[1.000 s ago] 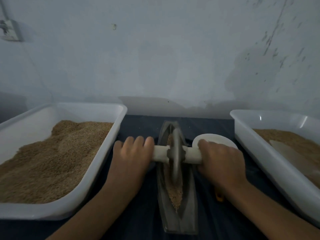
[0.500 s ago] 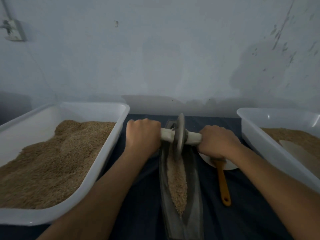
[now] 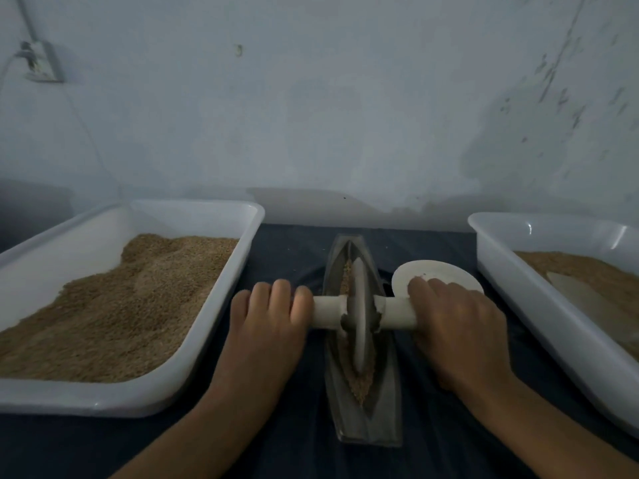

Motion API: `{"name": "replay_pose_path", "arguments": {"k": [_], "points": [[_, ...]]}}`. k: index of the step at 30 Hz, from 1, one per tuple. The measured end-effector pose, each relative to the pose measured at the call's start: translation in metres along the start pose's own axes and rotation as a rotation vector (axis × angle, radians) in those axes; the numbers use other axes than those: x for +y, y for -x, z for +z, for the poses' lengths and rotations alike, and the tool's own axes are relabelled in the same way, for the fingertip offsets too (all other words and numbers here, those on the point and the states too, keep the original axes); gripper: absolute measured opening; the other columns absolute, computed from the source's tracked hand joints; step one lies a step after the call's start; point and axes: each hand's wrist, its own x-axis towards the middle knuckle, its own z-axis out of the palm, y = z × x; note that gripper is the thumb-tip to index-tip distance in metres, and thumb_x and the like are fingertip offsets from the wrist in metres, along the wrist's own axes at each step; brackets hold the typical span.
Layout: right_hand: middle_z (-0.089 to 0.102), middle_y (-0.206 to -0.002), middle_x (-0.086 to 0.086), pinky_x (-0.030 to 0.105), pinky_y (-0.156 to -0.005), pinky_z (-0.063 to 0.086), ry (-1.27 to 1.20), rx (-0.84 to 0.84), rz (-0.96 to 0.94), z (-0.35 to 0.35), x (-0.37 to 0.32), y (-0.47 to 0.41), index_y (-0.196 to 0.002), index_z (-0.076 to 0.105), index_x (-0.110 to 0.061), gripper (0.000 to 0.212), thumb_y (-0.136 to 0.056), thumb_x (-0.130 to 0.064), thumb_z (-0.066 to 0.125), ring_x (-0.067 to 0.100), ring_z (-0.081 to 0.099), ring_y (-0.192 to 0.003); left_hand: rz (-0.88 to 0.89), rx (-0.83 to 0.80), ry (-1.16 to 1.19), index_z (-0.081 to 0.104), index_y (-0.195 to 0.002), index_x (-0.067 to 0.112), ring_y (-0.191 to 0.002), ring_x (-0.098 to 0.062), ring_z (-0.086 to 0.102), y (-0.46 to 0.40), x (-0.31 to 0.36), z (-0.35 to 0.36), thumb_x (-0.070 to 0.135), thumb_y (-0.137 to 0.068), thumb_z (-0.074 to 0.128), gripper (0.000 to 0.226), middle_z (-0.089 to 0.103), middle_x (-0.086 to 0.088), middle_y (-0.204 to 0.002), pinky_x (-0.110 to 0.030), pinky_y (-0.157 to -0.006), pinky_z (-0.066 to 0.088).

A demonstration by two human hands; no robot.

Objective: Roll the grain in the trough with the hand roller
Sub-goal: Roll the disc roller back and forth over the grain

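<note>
1. A pale, stained wall [image 3: 328, 108] filled the upper half of the view, with a small fitting [image 3: 40, 62] mounted at its far left.
2. A dark cloth [image 3: 294, 444] covered the work surface below it.
3. A big white tub [image 3: 193, 347] sat on the left, heaped with brown grain [image 3: 114, 305].
4. A second white tub [image 3: 539, 326] stood on the right, cut by the frame edge, with a lower layer of grain inside.
5. The narrow boat-shaped trough [image 3: 380, 416] lay between the tubs, pointing away from the person, with a thin line of grain [image 3: 361, 385] along its groove.
6. The hand roller [image 3: 359, 316] stood upright in the trough's groove near its middle, its disc in the grain and its pale handle crossing the trough.
7. The left hand [image 3: 266, 326] lay over the left handle end, fingers bent over its top.
8. The right hand [image 3: 456, 326] wrapped around the right handle end, fingers curled.
9. A small white dish [image 3: 428, 271] lay just behind the right hand, partly hidden by it.
</note>
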Motion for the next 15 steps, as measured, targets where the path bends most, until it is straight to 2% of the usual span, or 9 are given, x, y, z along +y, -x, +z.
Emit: {"name": "replay_pose_path", "arguments": {"k": [3,4,6,7,10,13,15], "points": [[0.052,-0.06,-0.001,0.025,-0.047,0.023,0.029,-0.056,-0.006,0.011,0.004,-0.012,-0.077,0.053,-0.02,0.033,-0.064,-0.015,0.083,0.019,0.045,-0.048,-0.009,-0.015,-0.054,0.058,-0.103,0.01,-0.074,-0.028,0.051,-0.005,-0.002,0.005,0.008,-0.088,0.056,0.015,0.054,-0.011,-0.089,-0.044,-0.065,0.045],[0.055,-0.063,-0.004,0.026,-0.045,0.027,0.054,-0.136,0.01,0.018,0.006,-0.02,-0.08,0.055,-0.022,0.031,-0.068,-0.022,0.083,0.017,0.049,-0.051,-0.021,-0.031,-0.068,0.056,-0.1,0.012,-0.073,-0.027,0.05,-0.012,-0.002,0.009,0.008,-0.09,0.054,0.011,0.053,-0.01,-0.087,-0.042,-0.064,0.043],[0.059,-0.073,-0.009,0.031,-0.053,0.039,0.083,-0.326,0.057,0.03,0.012,-0.039,-0.09,0.055,-0.032,0.025,-0.079,-0.038,0.077,0.015,0.055,-0.063,-0.058,-0.057,-0.088,0.051,-0.097,0.016,-0.072,-0.026,0.05,-0.035,-0.004,0.018,0.01,-0.094,0.05,0.007,0.052,-0.006,-0.085,-0.039,-0.064,0.039],[0.056,-0.075,-0.01,0.033,-0.057,0.039,0.078,-0.389,0.079,0.038,0.017,-0.05,-0.091,0.053,-0.035,0.023,-0.082,-0.042,0.073,0.015,0.054,-0.067,-0.076,-0.083,-0.095,0.049,-0.098,0.019,-0.073,-0.025,0.052,-0.048,-0.005,0.025,0.014,-0.096,0.053,0.007,0.053,-0.003,-0.085,-0.038,-0.065,0.036],[0.052,-0.072,-0.011,0.03,-0.056,0.03,0.017,-0.528,0.132,0.055,0.029,-0.077,-0.088,0.057,-0.036,0.018,-0.078,-0.043,0.069,0.013,0.049,-0.064,-0.105,-0.166,-0.048,0.045,-0.101,0.024,-0.08,-0.024,0.059,-0.086,-0.013,0.046,0.028,-0.091,0.069,0.026,0.059,0.002,-0.089,-0.036,-0.069,0.034],[0.061,-0.072,-0.007,0.028,-0.052,0.035,-0.067,-0.728,0.201,0.06,0.034,-0.096,-0.084,0.061,-0.031,0.016,-0.074,-0.04,0.07,0.013,0.057,-0.062,-0.126,-0.181,-0.036,0.041,-0.09,0.026,-0.075,-0.023,0.06,-0.11,-0.017,0.055,0.028,-0.088,0.07,0.03,0.055,0.004,-0.078,-0.037,-0.07,0.035],[0.063,-0.074,-0.005,0.028,-0.053,0.038,-0.097,-0.806,0.223,0.057,0.033,-0.102,-0.086,0.062,-0.029,0.017,-0.075,-0.038,0.071,0.014,0.06,-0.064,-0.124,-0.188,-0.031,0.043,-0.09,0.026,-0.076,-0.023,0.061,-0.113,-0.017,0.055,0.028,-0.09,0.069,0.026,0.056,0.004,-0.078,-0.037,-0.071,0.035]]}}
